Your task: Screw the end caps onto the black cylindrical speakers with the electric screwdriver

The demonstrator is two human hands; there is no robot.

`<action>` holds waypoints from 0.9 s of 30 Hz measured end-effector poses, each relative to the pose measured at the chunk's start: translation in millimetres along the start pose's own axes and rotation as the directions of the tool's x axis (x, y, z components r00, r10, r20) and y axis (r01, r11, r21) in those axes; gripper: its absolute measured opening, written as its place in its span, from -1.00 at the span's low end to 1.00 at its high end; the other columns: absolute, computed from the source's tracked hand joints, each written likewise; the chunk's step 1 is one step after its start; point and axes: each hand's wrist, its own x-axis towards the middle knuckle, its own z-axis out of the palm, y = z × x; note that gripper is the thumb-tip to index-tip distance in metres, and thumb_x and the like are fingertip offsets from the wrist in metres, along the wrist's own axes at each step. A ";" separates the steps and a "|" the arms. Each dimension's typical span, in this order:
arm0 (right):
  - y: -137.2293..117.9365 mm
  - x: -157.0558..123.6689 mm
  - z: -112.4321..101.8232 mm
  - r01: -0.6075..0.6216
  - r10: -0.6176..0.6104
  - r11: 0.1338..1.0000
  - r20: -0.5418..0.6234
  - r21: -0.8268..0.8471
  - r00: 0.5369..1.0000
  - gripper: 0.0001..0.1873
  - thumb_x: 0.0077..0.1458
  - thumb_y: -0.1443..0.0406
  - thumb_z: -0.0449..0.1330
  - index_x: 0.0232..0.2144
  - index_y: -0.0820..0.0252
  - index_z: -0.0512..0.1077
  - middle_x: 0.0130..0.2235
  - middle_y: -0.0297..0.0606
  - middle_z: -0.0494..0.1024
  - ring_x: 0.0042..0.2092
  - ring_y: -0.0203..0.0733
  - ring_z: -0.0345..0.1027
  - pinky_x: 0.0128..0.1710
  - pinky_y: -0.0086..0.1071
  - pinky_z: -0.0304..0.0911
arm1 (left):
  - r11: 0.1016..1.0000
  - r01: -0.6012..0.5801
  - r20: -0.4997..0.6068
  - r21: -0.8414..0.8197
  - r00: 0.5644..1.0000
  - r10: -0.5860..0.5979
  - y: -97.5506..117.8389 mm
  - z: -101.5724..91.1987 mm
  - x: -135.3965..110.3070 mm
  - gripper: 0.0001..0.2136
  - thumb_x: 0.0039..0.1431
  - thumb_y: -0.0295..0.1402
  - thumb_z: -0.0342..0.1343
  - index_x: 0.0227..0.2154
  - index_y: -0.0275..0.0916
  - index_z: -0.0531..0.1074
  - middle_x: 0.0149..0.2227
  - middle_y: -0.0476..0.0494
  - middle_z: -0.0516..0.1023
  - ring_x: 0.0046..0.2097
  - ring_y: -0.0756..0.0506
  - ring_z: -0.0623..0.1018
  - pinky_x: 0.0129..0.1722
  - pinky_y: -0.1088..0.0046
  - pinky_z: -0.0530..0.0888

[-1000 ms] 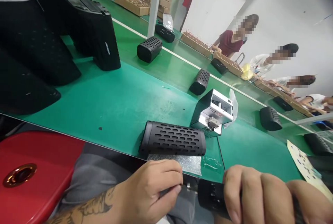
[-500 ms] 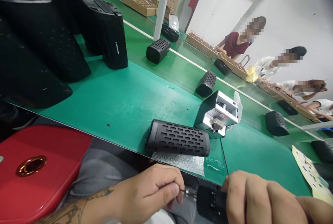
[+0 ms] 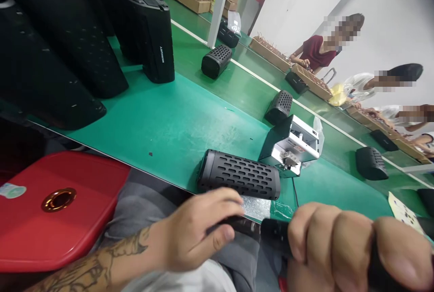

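Green table (image 3: 176, 120) ahead, black speaker (image 3: 239, 180) near its edge. My right hand (image 3: 342, 247) wraps the driver (image 3: 273, 234); my left fingers (image 3: 222, 237) pinch its bit (image 3: 246, 226); a slip could jab them.

One black cylindrical power screwdriver (image 3: 273, 234), matte barrel, lying roughly level across the lower foreground, just below the near edge of the green worktop (image 3: 169, 120) and clear of its surface. Rear of the barrel is enclosed in the grip of the right hand (image 3: 339, 249). The slim dark nose piece (image 3: 246, 226) at its front end is pinched between thumb and fingers of the left hand (image 3: 193, 233).
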 end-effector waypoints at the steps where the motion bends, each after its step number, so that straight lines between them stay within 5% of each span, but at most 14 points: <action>1: 0.7 10.0 2.1 0.028 -0.027 0.999 -0.041 0.042 0.999 -0.71 0.40 -0.02 0.61 -0.10 -0.17 0.61 -0.58 -0.65 0.35 -0.70 -0.32 0.08 -0.55 -0.26 0.37 | 0.978 -0.079 -0.113 0.194 0.988 0.102 -8.0 -8.4 -1.2 -0.65 0.75 -0.18 0.16 0.38 -0.16 0.60 0.31 -0.42 0.73 0.28 -0.33 0.76 0.34 0.06 0.74; 4: 9.8 37.0 2.7 0.065 -0.060 0.992 -0.054 0.104 0.997 -0.57 0.28 -0.11 0.69 -0.17 -0.02 0.69 -0.51 -0.55 0.52 -0.62 -0.28 0.32 -0.48 -0.25 0.47 | 0.854 -0.033 -0.218 0.520 0.961 0.170 -38.2 -35.5 -4.0 -0.31 0.55 -0.07 0.39 0.60 -0.10 0.40 0.52 -0.51 0.55 0.49 -0.54 0.61 0.52 -0.28 0.62; 9: 29.4 58.2 -6.6 0.039 -0.059 0.995 0.240 0.087 0.969 -0.66 0.41 -0.06 0.59 -0.10 0.01 0.72 -0.47 -0.50 0.61 -0.58 -0.22 0.48 -0.44 -0.26 0.57 | 0.867 0.185 -0.034 0.463 0.981 -0.192 -70.7 -55.5 -1.1 0.21 0.32 -0.09 0.60 0.81 -0.05 -0.06 0.79 -0.55 0.11 0.73 -0.65 0.35 0.64 -0.28 0.54; 13: 39.0 55.0 -2.5 -0.004 -0.018 0.996 0.247 0.090 0.969 -0.64 0.40 -0.01 0.62 -0.15 0.05 0.62 -0.46 -0.49 0.60 -0.56 -0.24 0.48 -0.41 -0.27 0.58 | 0.907 0.200 -0.016 0.371 0.978 -0.209 -77.0 -50.4 1.2 0.21 0.28 -0.22 0.63 0.79 -0.06 -0.02 0.73 -0.54 0.22 0.68 -0.59 0.45 0.61 -0.16 0.60; 27: 57.3 58.4 5.7 -0.014 -0.041 0.992 0.414 0.129 0.909 -0.55 0.41 0.09 0.60 -0.25 0.02 0.39 -0.52 -0.57 0.44 -0.62 -0.34 0.30 -0.48 -0.37 0.41 | 0.919 0.151 -0.030 0.365 0.988 -0.151 -81.2 -47.6 2.9 0.12 0.25 -0.20 0.66 0.71 -0.13 0.11 0.63 -0.55 0.36 0.61 -0.57 0.54 0.61 -0.18 0.59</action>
